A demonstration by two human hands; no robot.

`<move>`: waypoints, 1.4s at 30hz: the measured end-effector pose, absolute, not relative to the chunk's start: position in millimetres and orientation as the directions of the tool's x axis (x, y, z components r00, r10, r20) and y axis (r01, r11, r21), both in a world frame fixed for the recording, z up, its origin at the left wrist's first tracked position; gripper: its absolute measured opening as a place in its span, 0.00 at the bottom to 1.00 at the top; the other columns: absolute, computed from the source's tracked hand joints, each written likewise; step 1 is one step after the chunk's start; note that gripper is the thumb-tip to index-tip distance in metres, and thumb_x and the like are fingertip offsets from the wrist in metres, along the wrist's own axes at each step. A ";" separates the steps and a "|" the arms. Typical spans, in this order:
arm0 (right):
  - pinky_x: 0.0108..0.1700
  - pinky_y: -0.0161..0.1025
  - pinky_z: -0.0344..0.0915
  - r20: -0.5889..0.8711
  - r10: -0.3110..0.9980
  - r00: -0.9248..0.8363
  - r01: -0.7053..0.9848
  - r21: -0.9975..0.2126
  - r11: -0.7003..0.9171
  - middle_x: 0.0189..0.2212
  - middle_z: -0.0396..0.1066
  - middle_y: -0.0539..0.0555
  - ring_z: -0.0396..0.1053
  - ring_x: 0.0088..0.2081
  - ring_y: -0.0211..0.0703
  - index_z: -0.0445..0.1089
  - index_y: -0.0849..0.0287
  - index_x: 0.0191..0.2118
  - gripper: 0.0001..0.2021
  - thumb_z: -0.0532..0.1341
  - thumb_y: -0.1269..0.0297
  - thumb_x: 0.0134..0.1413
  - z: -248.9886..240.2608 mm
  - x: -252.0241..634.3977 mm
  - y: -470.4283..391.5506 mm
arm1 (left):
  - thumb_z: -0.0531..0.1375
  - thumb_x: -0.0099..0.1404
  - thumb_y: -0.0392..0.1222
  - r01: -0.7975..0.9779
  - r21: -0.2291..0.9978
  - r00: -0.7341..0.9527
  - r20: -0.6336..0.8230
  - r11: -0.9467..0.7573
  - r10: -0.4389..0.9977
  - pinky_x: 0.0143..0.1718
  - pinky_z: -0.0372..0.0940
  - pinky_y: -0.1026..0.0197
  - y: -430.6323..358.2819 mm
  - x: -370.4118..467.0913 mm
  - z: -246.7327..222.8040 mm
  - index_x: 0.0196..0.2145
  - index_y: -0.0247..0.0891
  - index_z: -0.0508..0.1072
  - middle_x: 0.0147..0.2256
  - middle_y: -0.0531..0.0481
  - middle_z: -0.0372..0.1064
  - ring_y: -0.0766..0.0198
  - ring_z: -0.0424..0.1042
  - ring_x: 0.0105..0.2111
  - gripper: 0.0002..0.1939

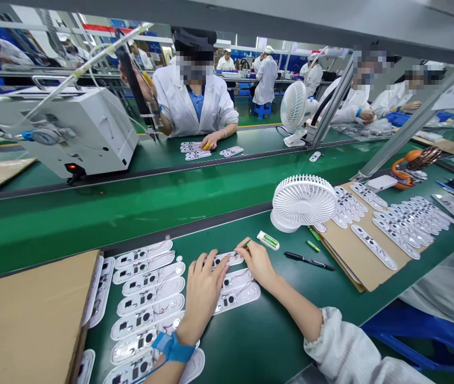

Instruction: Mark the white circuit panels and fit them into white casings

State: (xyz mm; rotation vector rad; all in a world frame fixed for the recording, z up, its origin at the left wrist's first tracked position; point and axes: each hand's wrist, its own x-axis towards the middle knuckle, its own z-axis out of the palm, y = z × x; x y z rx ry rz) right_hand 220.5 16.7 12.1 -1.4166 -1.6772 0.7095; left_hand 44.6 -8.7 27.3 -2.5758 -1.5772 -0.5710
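A long white plastic housing (235, 259) with small electronic parts lies on the green bench in front of me. My left hand (202, 290) reaches over its left end, fingers and thumb holding it in place. At the other end, my right hand (257, 262) pinches a thin green stick (246, 243), its lower tip close to the housing's surface. Two more housings (238, 297) lie just below, partly behind my left hand. To the left, a column of similar housings (152, 298) with black parts and thin wires is laid out, its lower end partly covered by my left wrist.
A white fan (304, 202) stands ahead on the right, near a small case of green sticks (268, 240) and a black pen (309, 261). Cardboard sheets (22, 320) lie left; cardboard with housings (365, 266) lies right. Across the bench, a co-worker (194, 101) handles housings.
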 end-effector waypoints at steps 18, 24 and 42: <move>0.32 0.37 0.64 0.222 0.975 -0.022 0.521 -0.829 0.201 0.29 0.73 0.52 0.70 0.28 0.42 0.66 0.55 0.31 0.07 0.55 0.66 0.62 7.4 220.9 17.7 | 0.50 0.72 0.40 0.851 0.006 0.469 0.443 -0.526 0.764 0.47 0.65 0.45 -14.3 47.9 17.8 0.53 0.36 0.72 0.52 0.42 0.72 0.45 0.68 0.50 0.17; 0.31 0.36 0.64 0.232 0.973 -0.025 0.519 -0.828 0.211 0.28 0.73 0.51 0.70 0.26 0.41 0.66 0.56 0.31 0.07 0.55 0.67 0.62 6.6 221.2 17.5 | 0.50 0.71 0.41 0.851 -0.030 0.486 0.425 -0.525 0.764 0.46 0.66 0.45 -14.5 47.8 18.0 0.51 0.35 0.74 0.52 0.42 0.72 0.44 0.69 0.50 0.17; 0.37 0.39 0.65 0.321 0.942 -0.098 0.573 -0.756 0.318 0.31 0.73 0.52 0.70 0.32 0.44 0.65 0.55 0.32 0.09 0.53 0.66 0.65 11.4 218.5 15.4 | 0.53 0.70 0.36 0.832 -0.133 0.549 0.332 -0.539 0.767 0.46 0.67 0.44 -13.9 49.9 22.7 0.53 0.35 0.73 0.52 0.40 0.72 0.42 0.71 0.50 0.17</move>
